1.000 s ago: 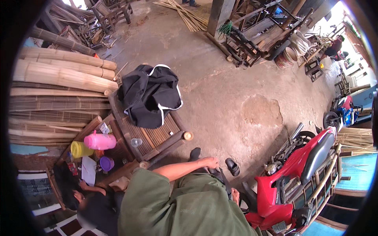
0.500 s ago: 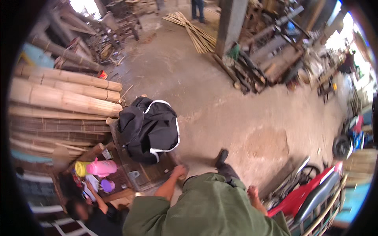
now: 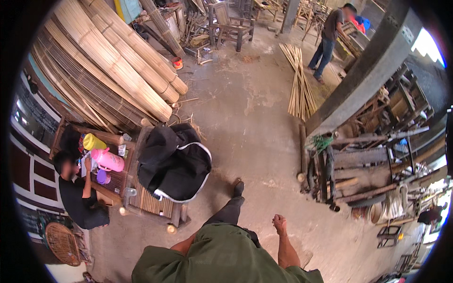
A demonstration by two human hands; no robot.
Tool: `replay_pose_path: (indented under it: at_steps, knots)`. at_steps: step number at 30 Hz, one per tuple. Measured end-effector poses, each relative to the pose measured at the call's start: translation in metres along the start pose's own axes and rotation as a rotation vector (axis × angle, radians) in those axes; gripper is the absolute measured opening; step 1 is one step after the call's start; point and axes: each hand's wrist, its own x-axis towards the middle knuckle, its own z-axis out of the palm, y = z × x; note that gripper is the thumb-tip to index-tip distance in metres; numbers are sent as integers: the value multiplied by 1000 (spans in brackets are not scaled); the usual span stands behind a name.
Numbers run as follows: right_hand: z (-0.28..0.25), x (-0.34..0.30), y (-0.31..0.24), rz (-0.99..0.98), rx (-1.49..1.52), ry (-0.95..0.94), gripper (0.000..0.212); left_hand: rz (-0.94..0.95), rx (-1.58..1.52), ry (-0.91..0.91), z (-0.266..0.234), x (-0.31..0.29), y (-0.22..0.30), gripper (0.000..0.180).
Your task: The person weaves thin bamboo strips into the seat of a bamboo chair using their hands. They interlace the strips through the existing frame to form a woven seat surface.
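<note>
My right hand hangs out in front of my body over the concrete floor, its fingers curled in, and I see nothing in them. Only a part of my left forearm shows beside my green shirt; the left hand itself is hidden. Ahead on the left, a black bag with white trim lies slumped on a low bamboo bench. Neither arm touches it. One of my legs, with a dark shoe, is stretched forward.
A person in black sits left at a table with a pink jug and a yellow container. Rolled bamboo mats lean behind. Bamboo strips, a concrete pillar, another person and stacked wood stand ahead and right.
My view has swung right and forward, and the bench now sits more to my left. My left hand has gone out of sight; my right arm has swung forward. The red motorbike has left view.
</note>
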Motion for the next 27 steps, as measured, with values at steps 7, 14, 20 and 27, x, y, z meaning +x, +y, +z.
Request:
replay_pose_path:
  at_steps: [7, 14, 20, 27]
  knots:
    - [-53, 87, -92, 127, -133, 0, 31, 104, -250, 26, -71, 171, 63, 35]
    - [-69, 131, -57, 271, -196, -51, 31, 190, 163, 356, -277, 347, 271, 32]
    - [-75, 248, -44, 196, 359, 182, 32, 349, -237, 410, -376, 459, 469, 31]
    - [-122, 462, -191, 315, -328, 60, 31, 92, -56, 449, -390, 519, 426, 27]
